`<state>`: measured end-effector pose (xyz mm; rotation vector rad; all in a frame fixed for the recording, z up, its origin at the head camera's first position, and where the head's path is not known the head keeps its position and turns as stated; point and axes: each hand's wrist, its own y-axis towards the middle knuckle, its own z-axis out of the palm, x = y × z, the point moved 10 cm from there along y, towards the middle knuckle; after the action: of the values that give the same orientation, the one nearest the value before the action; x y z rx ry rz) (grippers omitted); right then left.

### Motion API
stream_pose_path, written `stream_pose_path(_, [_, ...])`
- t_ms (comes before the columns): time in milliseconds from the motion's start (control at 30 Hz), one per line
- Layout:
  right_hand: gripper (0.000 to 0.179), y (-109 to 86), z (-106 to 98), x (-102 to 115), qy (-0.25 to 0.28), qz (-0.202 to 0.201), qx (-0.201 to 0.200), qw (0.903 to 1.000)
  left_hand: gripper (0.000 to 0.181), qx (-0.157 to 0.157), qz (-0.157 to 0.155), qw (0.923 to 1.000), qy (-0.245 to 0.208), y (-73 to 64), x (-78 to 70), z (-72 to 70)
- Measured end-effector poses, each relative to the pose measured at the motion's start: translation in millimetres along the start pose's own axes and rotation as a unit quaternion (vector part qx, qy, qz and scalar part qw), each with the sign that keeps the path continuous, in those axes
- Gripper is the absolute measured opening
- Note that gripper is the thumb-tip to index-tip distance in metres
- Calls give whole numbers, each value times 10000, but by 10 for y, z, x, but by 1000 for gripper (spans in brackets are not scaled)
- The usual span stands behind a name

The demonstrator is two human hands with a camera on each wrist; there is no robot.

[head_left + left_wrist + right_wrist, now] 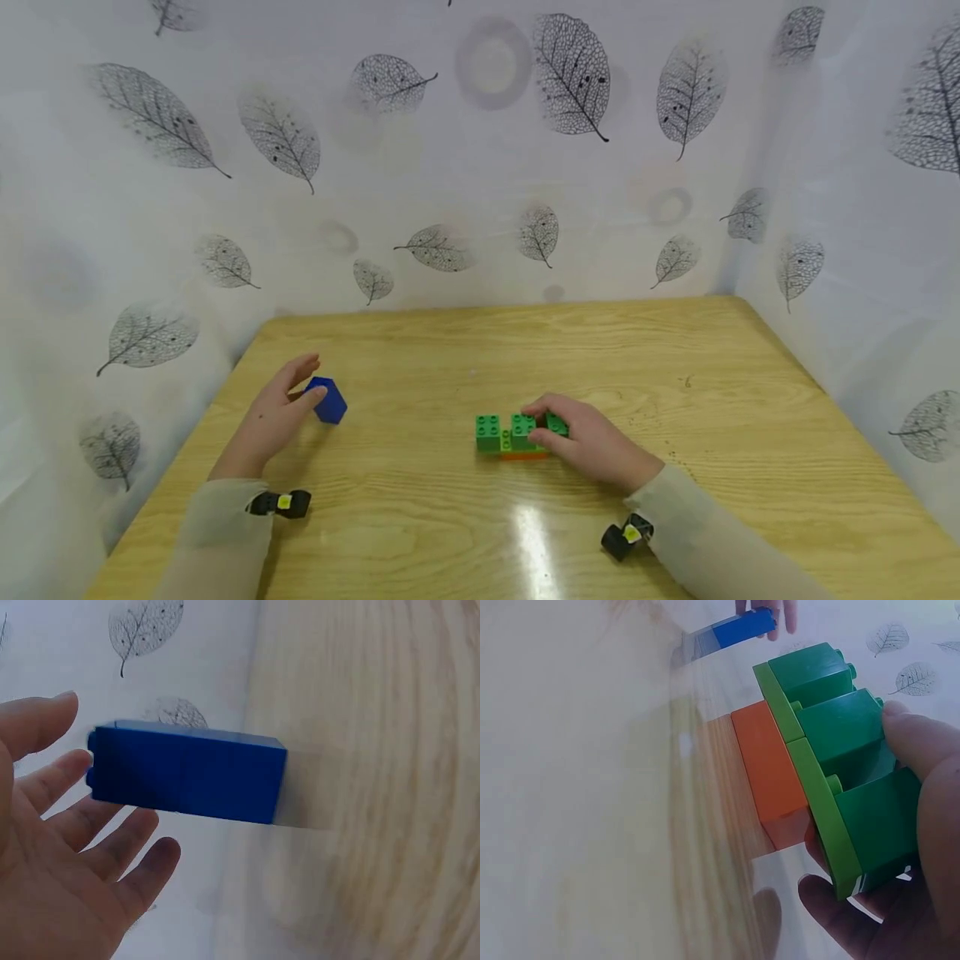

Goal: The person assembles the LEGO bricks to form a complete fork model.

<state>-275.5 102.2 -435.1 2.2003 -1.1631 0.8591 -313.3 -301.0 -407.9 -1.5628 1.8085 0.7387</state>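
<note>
A blue toy building block (327,401) stands upright on the table, its studs towards the palm in the left wrist view (187,772). Beside it is my left hand (272,414), fingers spread and loosely bent, not wrapped around the block. Near the table's middle is a joined build of toy blocks: green blocks (487,433) on light green plates (821,817), over an orange block (769,761). My right hand (592,442) holds this build at its right part, thumb and index finger at the middle green block. Other right fingers curl by its end, partly hidden.
The wooden table (405,517) has a white leaf-print cloth (465,167) behind it and along both sides. Small cameras (281,503) are strapped at both wrists. Dark marks lie on the table's right half.
</note>
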Motion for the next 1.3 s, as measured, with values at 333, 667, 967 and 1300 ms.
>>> stream_pose_path(333, [36,18,11,-26,13,97,92,9999,67,125,-364,9973,-619,17,337,76])
stream_pose_path(667, [43,-8,-6,-19,3,71,233,9997,63,62,-436,9965,-714,17,374,102])
stream_pose_path(967, [42,-22,-87,56,-110,-137,14,9998,59,282,-352,9958,-792,19,252,271])
stream_pose_path(1300, [41,-35,-226,148,131,-236,-197,9994,48,716,-141,9953,-631,33,-73,626])
